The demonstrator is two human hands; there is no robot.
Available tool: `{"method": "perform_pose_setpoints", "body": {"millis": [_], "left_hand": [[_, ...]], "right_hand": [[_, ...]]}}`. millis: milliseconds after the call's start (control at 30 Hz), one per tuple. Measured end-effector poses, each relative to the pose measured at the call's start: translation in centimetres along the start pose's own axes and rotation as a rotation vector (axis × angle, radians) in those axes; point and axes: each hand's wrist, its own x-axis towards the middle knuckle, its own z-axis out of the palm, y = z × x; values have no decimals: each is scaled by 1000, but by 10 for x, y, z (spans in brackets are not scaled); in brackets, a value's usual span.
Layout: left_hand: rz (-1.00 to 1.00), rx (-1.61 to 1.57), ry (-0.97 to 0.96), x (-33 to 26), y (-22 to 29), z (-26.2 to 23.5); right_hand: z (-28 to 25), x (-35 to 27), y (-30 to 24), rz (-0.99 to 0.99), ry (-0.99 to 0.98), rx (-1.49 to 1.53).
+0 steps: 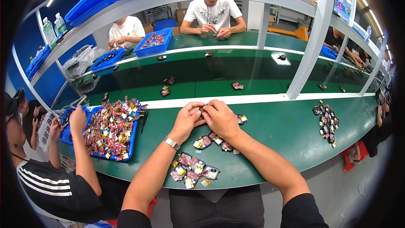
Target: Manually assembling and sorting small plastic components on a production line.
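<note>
Two long green counters [270,131] run side by side, split by a white strip, with a grey metal shelf frame [314,38] arching over them. On the near counter, to the person's left, sits a shallow blue plastic tray [131,137] heaped with small red, pink and yellow wrapped parts [109,128]; a neighbouring person's hand [78,118] rests at its left edge. A smaller blue tray [155,42] on the far counter holds a thinner layer of the same parts, in front of another seated person.

Both forearms reach up from the lower edge and meet near the white strip. The left hand [185,120], a metal watch at its wrist, and the right hand [220,119] curl inward, fingertips pinched together on one small dark component [201,109], mostly hidden between them.

Below the hands lie two loose clusters of flat pink-and-grey pieces with yellow tabs [193,172].
</note>
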Motion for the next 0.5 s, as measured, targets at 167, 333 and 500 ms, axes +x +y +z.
{"method": "perform_pose_setpoints", "body": {"millis": [167,333,500], "left_hand": [[7,-12,-1,-1,1,0],[5,1,8,-2,1,4],[-7,16,6,0,1,4]], "right_hand": [[1,0,0,25,11,45],[1,0,-1,95,22,69],[2,0,-2,103,7,24]]}}
